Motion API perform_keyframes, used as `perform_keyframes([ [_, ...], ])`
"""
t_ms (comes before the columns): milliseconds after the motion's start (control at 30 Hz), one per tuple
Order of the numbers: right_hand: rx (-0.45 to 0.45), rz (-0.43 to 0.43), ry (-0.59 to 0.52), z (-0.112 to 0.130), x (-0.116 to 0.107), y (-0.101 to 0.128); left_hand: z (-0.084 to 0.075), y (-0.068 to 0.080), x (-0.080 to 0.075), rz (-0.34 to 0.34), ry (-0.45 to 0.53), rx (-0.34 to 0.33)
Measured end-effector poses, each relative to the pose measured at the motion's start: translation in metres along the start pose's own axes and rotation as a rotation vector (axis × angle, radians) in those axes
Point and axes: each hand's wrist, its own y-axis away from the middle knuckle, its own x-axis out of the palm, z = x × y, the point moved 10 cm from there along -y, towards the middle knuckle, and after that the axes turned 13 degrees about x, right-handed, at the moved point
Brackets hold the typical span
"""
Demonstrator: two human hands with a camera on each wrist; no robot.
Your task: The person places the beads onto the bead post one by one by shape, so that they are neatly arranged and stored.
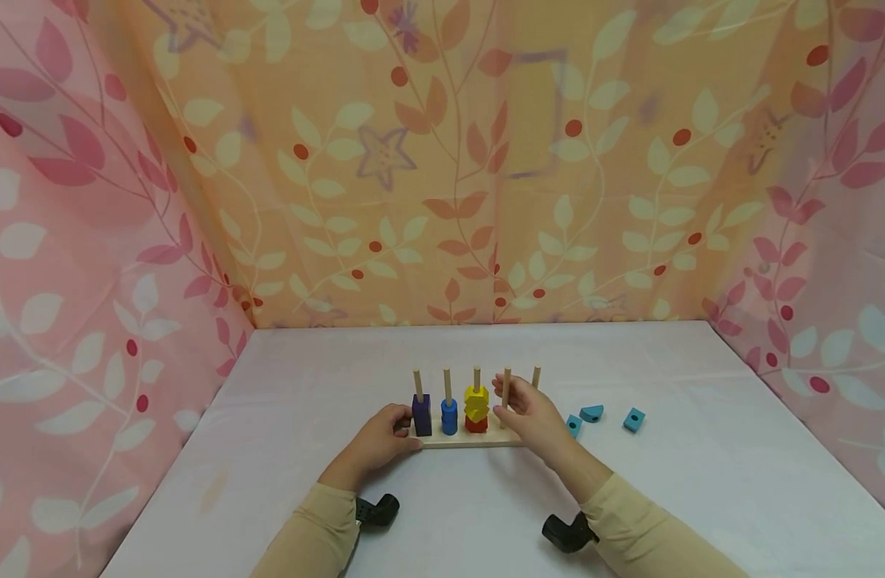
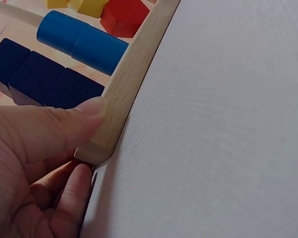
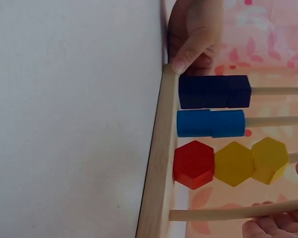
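A wooden peg stacker (image 1: 471, 441) stands on the white table with its pegs upright. My left hand (image 1: 380, 437) grips the left end of its base, the thumb (image 2: 92, 106) lying on the front edge. Beside that thumb, dark blue square blocks (image 2: 37, 74) fill the first peg. Blue cylinders (image 3: 211, 124) sit on the second; the third bears a red hexagonal block (image 3: 193, 164) under yellow hexagonal blocks (image 3: 233, 163). My right hand (image 1: 536, 417) is around the fourth peg (image 3: 213, 214), its fingers parted and partly behind that bare peg, holding no block.
To the right of the stacker lie three loose teal blocks: one beside my right hand (image 1: 574, 425), a rounded one (image 1: 591, 413) and one farther right (image 1: 634, 420). Flowered cloth (image 1: 442, 160) hangs behind the table and along both sides.
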Motion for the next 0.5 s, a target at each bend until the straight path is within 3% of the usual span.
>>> perform_keyframes([
  [267, -0.049, 0.04, -0.037, 0.013, -0.017, 0.021, 0.0, 0.0, -0.001, -0.003, 0.001, -0.007],
  [500, -0.107, -0.043, 0.014, 0.009, -0.051, 0.026, 0.0, 0.0, -0.001, -0.013, 0.025, -0.012],
])
